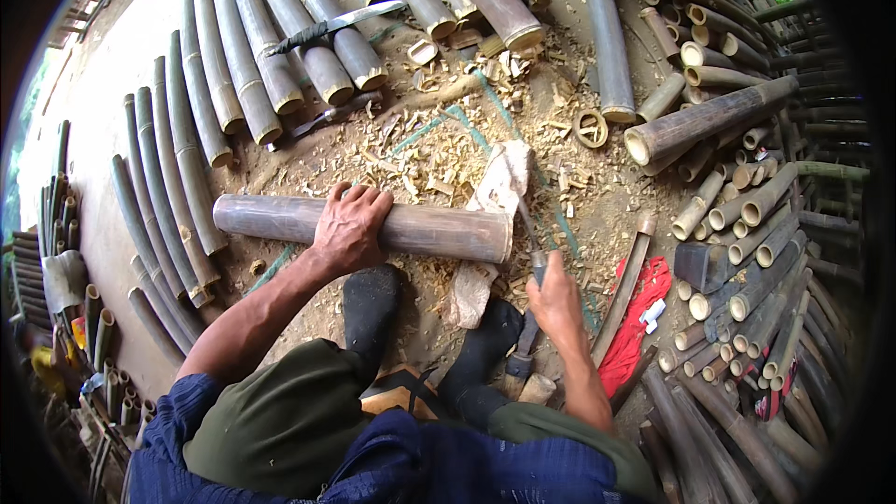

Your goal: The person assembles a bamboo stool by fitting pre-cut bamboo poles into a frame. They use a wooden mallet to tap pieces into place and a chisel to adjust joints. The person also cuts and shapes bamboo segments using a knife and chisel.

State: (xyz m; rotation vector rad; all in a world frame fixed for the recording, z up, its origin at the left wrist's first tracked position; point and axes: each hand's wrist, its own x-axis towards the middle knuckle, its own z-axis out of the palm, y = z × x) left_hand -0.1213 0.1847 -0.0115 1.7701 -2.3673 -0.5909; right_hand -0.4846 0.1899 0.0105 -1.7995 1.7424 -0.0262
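Observation:
A thick brown-grey bamboo tube (439, 231) lies crosswise in front of me, its right end over a pale, reddish-stained piece (504, 173) that could be wood or cloth. My left hand (353, 224) is wrapped over the tube near its middle, pressing from above. In my right hand (557, 294) is a hand tool with a dark handle and a narrow metal blade (527, 224). Its blade points away from me, just beyond the tube's right end, apparently apart from it. By my right foot lies a wooden-handled tool (523, 345), perhaps a mallet.
Rows of long bamboo tubes (247, 84) lie at the left and back, with a long knife (345, 23) across some. Wood chips (448, 159) litter the floor. Right of me are a red cloth (639, 308), a split bamboo piece (623, 285) and stacked bamboo (747, 243).

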